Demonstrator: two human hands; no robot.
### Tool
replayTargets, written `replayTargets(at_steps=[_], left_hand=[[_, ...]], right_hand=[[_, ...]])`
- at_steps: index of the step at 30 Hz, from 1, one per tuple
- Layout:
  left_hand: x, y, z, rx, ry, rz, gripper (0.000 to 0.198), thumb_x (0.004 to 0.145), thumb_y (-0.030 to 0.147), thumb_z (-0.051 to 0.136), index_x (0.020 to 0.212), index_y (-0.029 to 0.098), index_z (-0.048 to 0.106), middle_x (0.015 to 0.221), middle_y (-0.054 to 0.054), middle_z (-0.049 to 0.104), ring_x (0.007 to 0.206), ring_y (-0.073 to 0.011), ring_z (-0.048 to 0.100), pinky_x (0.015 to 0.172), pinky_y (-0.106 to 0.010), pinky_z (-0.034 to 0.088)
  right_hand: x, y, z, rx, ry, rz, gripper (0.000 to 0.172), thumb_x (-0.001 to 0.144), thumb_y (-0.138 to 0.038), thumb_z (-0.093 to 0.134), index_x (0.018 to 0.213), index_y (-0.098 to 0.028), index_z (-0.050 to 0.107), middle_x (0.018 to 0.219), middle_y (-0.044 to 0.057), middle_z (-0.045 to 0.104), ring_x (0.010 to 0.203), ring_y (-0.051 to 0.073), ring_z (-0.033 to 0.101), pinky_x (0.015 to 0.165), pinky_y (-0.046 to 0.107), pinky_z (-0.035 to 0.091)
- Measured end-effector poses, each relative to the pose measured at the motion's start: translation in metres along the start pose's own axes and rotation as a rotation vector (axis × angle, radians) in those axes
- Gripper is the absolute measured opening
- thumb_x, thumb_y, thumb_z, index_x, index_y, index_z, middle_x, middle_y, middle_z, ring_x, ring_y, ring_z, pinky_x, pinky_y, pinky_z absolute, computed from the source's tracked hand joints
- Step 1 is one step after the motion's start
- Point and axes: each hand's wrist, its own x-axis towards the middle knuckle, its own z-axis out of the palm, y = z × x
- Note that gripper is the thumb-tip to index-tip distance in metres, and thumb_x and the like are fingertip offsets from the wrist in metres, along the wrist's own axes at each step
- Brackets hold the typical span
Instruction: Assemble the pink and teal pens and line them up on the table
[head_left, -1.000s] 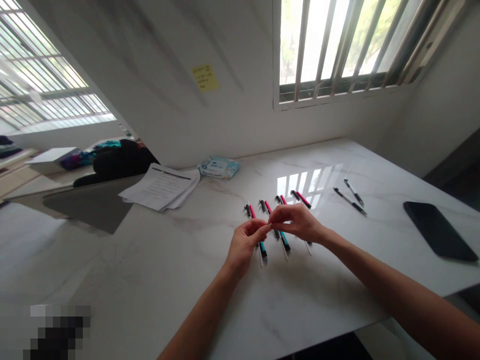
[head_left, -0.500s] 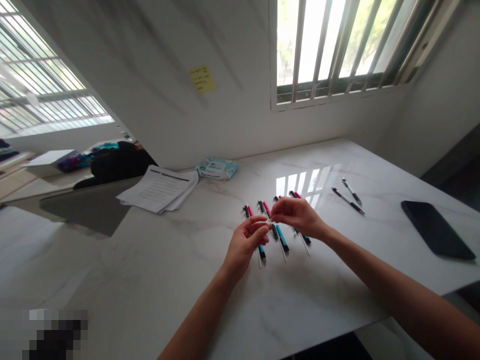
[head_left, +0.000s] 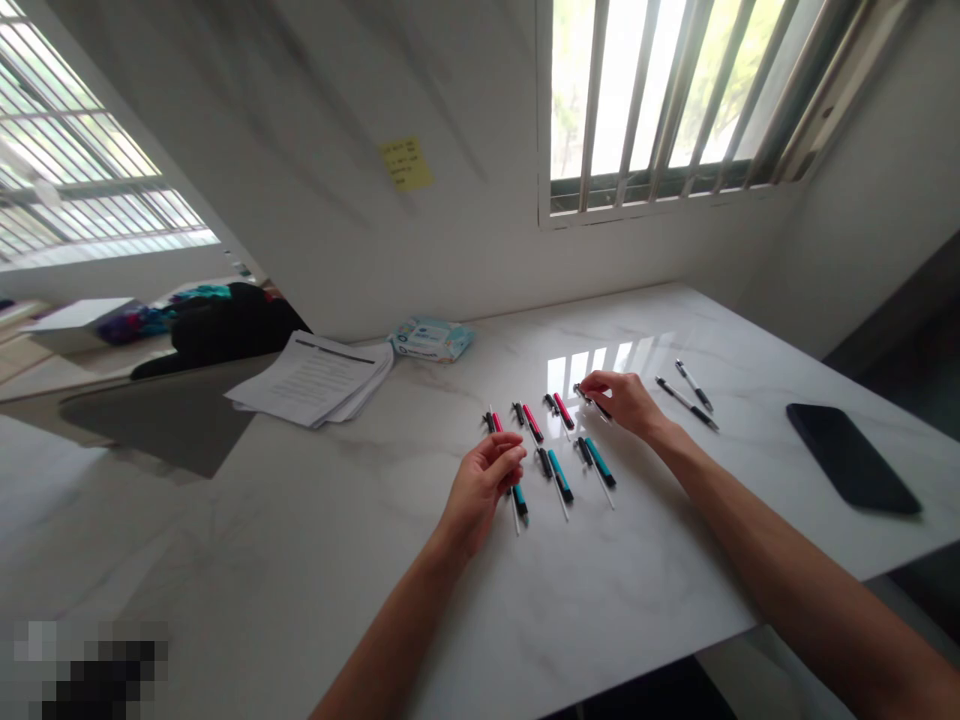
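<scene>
Disassembled pens lie in rows on the white marbled table. My left hand hovers over the leftmost set, its fingers curled and its thumb near the fingertips; whatever it may hold is too small to make out. Red barrels lie in the far row and teal barrels in the near row, with black grip parts and thin white refills beside them. At the far right set, my right hand has its fingers closed over a pen part, mostly hidden beneath them.
Two whole pens lie to the right, with a dark phone beyond them. A blue wipes packet and stacked papers rest near the wall. A yellow note is stuck on the wall.
My right hand has moved away from my left hand, right and slightly back, to the far right pen set. The middle sets are uncovered. My left hand has shifted slightly left.
</scene>
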Motion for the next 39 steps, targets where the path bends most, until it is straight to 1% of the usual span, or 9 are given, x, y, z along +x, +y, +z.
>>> replayTargets(at_steps=[5, 12, 17, 22, 28, 35, 39], left_hand=[[-0.0001, 0.0003, -0.0004, 0.003, 0.0, 0.005, 0.035, 0.067, 0.034, 0.09, 0.092, 0.018, 0.072, 0.084, 0.0, 0.062, 0.067, -0.0085, 0.054, 0.069, -0.022, 0.046], [-0.0008, -0.0004, 0.0, 0.006, -0.012, -0.004, 0.033, 0.068, 0.034, 0.089, 0.092, 0.018, 0.072, 0.084, 0.001, 0.061, 0.069, -0.0086, 0.054, 0.07, -0.022, 0.045], [-0.0004, -0.0005, 0.0001, 0.013, -0.019, -0.001, 0.032, 0.068, 0.034, 0.089, 0.092, 0.019, 0.073, 0.084, 0.001, 0.062, 0.069, -0.0086, 0.053, 0.069, -0.023, 0.044], [-0.0005, 0.0006, 0.0006, 0.02, -0.011, 0.007, 0.033, 0.067, 0.034, 0.089, 0.091, 0.018, 0.073, 0.082, 0.001, 0.061, 0.067, -0.0092, 0.053, 0.069, -0.024, 0.044], [-0.0015, 0.0018, 0.0015, 0.019, -0.019, 0.008, 0.033, 0.067, 0.034, 0.089, 0.091, 0.018, 0.073, 0.081, 0.001, 0.061, 0.067, -0.0088, 0.053, 0.068, -0.023, 0.044], [0.0001, -0.0012, -0.0007, 0.015, -0.022, 0.002, 0.031, 0.068, 0.033, 0.089, 0.092, 0.019, 0.074, 0.083, 0.0, 0.064, 0.068, -0.0089, 0.054, 0.07, -0.023, 0.045], [0.0017, -0.0033, -0.0021, 0.017, -0.026, -0.002, 0.03, 0.069, 0.034, 0.088, 0.092, 0.019, 0.075, 0.083, 0.0, 0.065, 0.068, -0.0088, 0.055, 0.071, -0.023, 0.045]], right_hand=[[0.0001, 0.0031, 0.0031, 0.008, -0.038, 0.004, 0.017, 0.09, -0.02, 0.064, 0.098, -0.021, 0.078, 0.093, 0.005, 0.081, 0.081, 0.02, 0.075, 0.077, 0.032, 0.058], [-0.0011, 0.0027, 0.0023, 0.074, -0.037, 0.052, 0.017, 0.09, -0.024, 0.063, 0.098, -0.02, 0.078, 0.093, 0.005, 0.081, 0.081, 0.019, 0.074, 0.077, 0.031, 0.057], [-0.0003, 0.0036, 0.0002, 0.086, -0.049, 0.057, 0.018, 0.09, -0.027, 0.064, 0.099, -0.02, 0.078, 0.094, 0.006, 0.08, 0.081, 0.019, 0.074, 0.077, 0.032, 0.058], [-0.0006, 0.0039, -0.0013, 0.091, -0.071, 0.059, 0.019, 0.091, -0.031, 0.065, 0.099, -0.02, 0.078, 0.095, 0.007, 0.08, 0.079, 0.02, 0.073, 0.074, 0.033, 0.058], [-0.0011, 0.0028, -0.0027, 0.086, -0.072, 0.069, 0.019, 0.092, -0.031, 0.065, 0.101, -0.02, 0.078, 0.096, 0.007, 0.08, 0.079, 0.02, 0.074, 0.071, 0.031, 0.058], [-0.0002, 0.0078, -0.0014, 0.075, -0.069, 0.051, 0.018, 0.092, -0.027, 0.066, 0.103, -0.022, 0.079, 0.097, 0.007, 0.081, 0.085, 0.021, 0.075, 0.077, 0.033, 0.058], [0.0002, 0.0048, -0.0019, 0.019, -0.06, 0.027, 0.018, 0.093, -0.027, 0.064, 0.102, -0.023, 0.079, 0.1, 0.006, 0.081, 0.086, 0.022, 0.074, 0.078, 0.034, 0.057]])
